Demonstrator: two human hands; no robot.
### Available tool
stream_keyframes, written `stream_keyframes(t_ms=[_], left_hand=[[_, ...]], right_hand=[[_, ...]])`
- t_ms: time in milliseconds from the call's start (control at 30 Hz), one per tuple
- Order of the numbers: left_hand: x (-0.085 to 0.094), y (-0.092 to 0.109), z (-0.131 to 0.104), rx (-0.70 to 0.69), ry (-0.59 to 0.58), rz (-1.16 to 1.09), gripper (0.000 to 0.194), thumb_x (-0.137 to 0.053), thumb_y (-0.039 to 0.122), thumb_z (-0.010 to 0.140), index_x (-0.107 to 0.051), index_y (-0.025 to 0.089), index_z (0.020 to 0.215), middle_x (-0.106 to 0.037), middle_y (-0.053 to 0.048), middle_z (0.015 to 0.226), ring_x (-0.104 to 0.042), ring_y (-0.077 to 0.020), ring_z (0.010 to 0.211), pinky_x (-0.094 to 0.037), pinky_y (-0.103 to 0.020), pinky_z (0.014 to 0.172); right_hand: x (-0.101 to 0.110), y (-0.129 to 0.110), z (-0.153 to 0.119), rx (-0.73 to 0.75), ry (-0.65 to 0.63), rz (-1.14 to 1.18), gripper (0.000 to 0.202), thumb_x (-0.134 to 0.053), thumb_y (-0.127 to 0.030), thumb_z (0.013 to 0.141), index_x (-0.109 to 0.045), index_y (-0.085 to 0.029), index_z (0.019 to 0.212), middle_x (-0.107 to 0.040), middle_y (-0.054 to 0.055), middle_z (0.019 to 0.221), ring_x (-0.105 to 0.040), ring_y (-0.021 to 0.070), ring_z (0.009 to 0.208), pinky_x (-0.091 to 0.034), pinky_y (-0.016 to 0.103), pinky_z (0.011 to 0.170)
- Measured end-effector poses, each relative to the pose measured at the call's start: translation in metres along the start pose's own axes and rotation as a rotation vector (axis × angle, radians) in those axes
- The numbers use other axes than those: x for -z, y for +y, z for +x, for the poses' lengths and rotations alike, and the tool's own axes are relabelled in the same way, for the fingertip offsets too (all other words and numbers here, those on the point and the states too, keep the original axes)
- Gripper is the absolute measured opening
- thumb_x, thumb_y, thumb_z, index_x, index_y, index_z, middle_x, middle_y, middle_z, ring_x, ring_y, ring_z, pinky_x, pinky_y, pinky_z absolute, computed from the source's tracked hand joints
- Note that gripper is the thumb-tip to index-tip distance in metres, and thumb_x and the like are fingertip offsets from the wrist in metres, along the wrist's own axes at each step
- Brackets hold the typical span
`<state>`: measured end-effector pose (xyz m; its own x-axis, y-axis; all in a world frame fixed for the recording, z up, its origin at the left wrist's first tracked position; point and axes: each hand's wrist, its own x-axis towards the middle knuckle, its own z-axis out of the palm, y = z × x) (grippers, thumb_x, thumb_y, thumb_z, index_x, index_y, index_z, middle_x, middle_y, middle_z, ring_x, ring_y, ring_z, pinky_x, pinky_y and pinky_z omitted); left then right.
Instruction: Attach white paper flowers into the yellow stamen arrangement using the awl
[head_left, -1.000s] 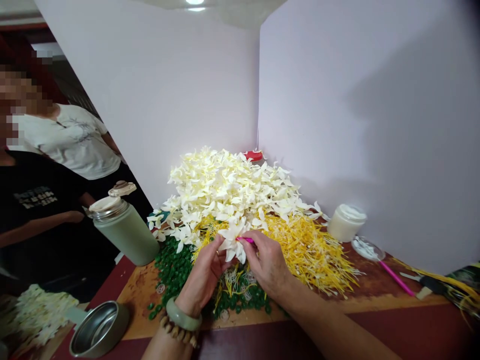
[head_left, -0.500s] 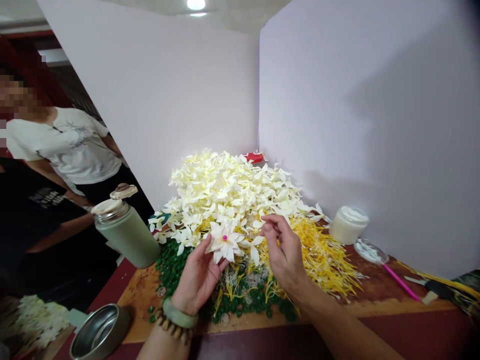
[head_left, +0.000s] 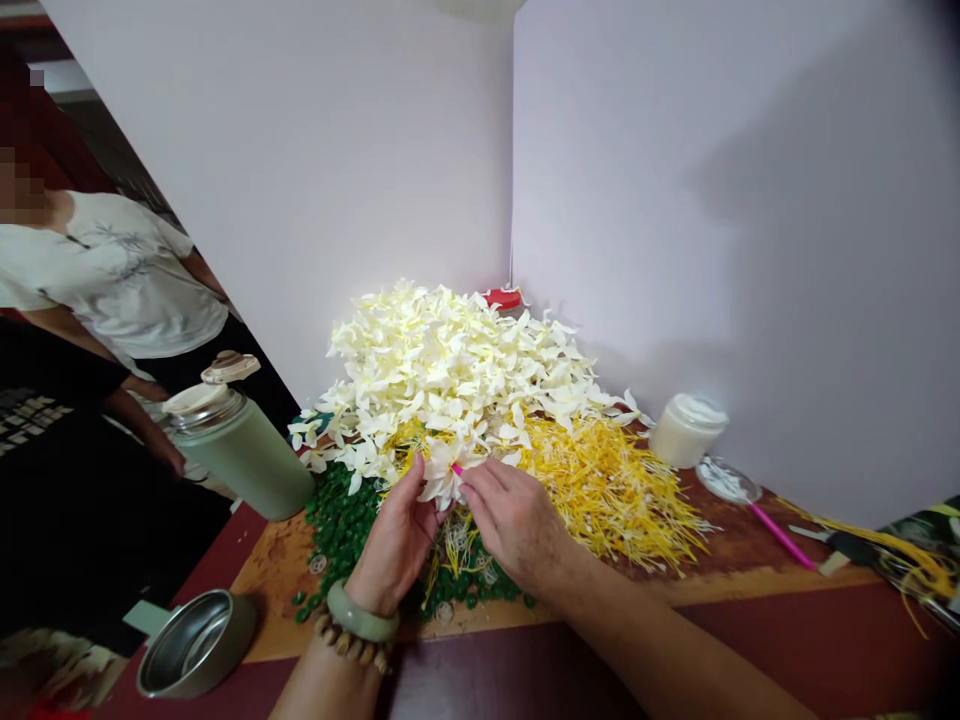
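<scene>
My left hand (head_left: 397, 540) holds a white artificial flower (head_left: 442, 480) between thumb and fingers, its petals facing up and toward me. At its centre shows a short pink rod (head_left: 457, 469). My right hand (head_left: 514, 515) pinches the rod's outer end between thumb and index finger; its inner end is among the petals. Just beyond both hands rises a big heap of white artificial petals (head_left: 457, 360). Yellow stamens (head_left: 615, 490) lie in a pile right of my right hand. Under and around my left hand are green bead-like pieces (head_left: 341, 520).
On the left stand a green thermos (head_left: 251, 460) and a metal-lined cup lid (head_left: 196, 645). A jar of white paste (head_left: 688, 430), a small dish (head_left: 727, 480) and a pink stick (head_left: 781, 536) are at right. Two people (head_left: 135, 270) stand left, beyond a white panel (head_left: 300, 160).
My right hand has moved left and down to the flower and now pinches the pink rod at its centre. The flower has tilted, and the view has dipped slightly.
</scene>
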<state>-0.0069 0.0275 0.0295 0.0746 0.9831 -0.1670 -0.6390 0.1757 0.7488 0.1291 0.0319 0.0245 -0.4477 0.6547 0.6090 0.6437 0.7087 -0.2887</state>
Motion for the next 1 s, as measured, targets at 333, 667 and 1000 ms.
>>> stream_keyframes(t_ms=[333,667,1000], left_hand=[[-0.005,0.001,-0.012,-0.124,-0.06,0.181,0.036,-0.056,0.039,0.076,-0.063,0.019,0.105,-0.059,-0.007,0.117,-0.048,-0.0208,0.112,-0.035,-0.031,0.095],[0.012,0.005,0.0,-0.116,0.106,0.214,0.015,-0.069,0.016,0.062,-0.068,0.016,0.077,-0.067,-0.002,0.077,-0.057,-0.0103,0.072,-0.041,-0.02,0.069],[0.0,-0.005,-0.004,-0.142,-0.201,0.168,0.012,-0.064,0.012,0.065,-0.07,0.016,0.075,-0.067,-0.003,0.074,-0.055,-0.0139,0.071,-0.04,-0.024,0.068]], right_hand=[[-0.004,0.009,0.003,-0.251,-0.002,0.14,0.018,-0.035,-0.015,0.086,-0.052,-0.017,0.087,-0.057,0.004,0.075,-0.052,0.0155,0.065,-0.04,0.027,0.062],[-0.005,0.017,0.012,-0.46,0.032,1.033,0.012,-0.046,-0.028,0.081,-0.053,-0.018,0.081,-0.051,-0.002,0.068,-0.046,0.0103,0.06,-0.039,0.022,0.056],[-0.005,0.002,0.009,-0.555,-0.069,1.552,0.017,-0.063,-0.03,0.072,-0.055,-0.016,0.067,-0.046,-0.003,0.059,-0.035,0.0068,0.051,-0.032,0.021,0.05]])
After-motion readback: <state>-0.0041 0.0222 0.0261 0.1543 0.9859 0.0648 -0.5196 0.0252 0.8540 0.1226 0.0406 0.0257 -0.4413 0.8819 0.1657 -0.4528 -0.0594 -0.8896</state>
